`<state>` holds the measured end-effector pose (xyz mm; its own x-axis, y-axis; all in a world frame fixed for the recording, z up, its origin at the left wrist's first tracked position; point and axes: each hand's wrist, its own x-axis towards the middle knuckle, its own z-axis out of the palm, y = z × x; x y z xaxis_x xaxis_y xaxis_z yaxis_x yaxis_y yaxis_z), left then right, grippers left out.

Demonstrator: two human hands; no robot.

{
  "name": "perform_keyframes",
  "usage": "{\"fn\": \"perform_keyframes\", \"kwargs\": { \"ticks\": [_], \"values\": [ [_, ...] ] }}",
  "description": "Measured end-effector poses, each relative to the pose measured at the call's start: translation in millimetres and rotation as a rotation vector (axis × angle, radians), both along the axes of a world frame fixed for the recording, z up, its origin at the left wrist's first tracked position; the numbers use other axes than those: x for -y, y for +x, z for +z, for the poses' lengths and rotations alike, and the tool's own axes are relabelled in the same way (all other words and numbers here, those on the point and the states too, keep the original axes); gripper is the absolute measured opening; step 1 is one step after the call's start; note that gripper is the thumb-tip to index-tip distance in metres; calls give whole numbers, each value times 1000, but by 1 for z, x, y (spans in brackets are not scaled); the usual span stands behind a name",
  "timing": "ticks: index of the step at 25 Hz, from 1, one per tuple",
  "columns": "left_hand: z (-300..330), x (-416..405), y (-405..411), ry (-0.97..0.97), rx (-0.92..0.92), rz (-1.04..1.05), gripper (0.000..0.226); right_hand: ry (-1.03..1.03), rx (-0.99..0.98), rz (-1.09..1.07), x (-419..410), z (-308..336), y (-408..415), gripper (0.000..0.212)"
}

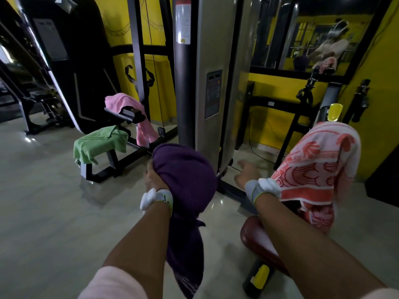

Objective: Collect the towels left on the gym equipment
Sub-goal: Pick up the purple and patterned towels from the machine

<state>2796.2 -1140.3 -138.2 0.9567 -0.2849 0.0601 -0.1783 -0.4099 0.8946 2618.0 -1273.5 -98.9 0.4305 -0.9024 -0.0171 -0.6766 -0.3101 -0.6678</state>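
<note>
Across a dim yellow-walled gym, towels awaited collection. At ten o'clock, a green towel [100, 143] lay draped over a low bench pad [108, 156], its long axis running across the pad with both ends hanging; a pinch at its crest looked the easiest hold. Just behind it, a pink towel [138, 117] hung off a black machine arm [127, 114], its long tail pointing down toward the floor. At centre, the left hand [154, 180] gripped a bunched purple towel [185, 180], fingers curled into the cloth, the loose end trailing toward six o'clock. Beside it, the right hand [247, 173] reached forward with fingers loosely spread, holding nothing. At three o'clock, a red-and-white patterned towel [317, 167] lay over a machine part above a maroon seat [257, 238], one end hanging down. All looked soft, light and limp, likely to sag wherever gathered.
</note>
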Motion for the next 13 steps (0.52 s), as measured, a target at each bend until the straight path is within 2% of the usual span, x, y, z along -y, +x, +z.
{"fn": "perform_keyframes", "kwargs": {
  "ticks": [2,4,6,7,8,9,11,12,13],
  "values": [
    [14,-5,-8,195,172,-9,50,-33,140,230,-20,15,17,63],
    [29,-13,-15,352,295,-110,56,19,-47,570,-45,24,45,104],
    [41,-11,-14,430,365,-230,59,-15,-267,627,-59,17,66,135],
    [50,-10,-13,429,404,-265,59,-44,-264,544,-65,12,70,138],
    [59,-10,-14,411,451,-287,60,-52,-187,402,-69,10,70,131],
    [65,-9,-13,385,475,-325,62,-38,-100,260,-69,8,68,113],
    [65,-7,-11,334,474,-421,70,7,8,48,-65,12,60,57],
    [61,-7,-13,296,450,-445,74,39,65,-23,-62,15,55,36],
    [56,-7,-16,211,402,-454,79,77,181,-86,-60,17,52,27]
  ]
}}
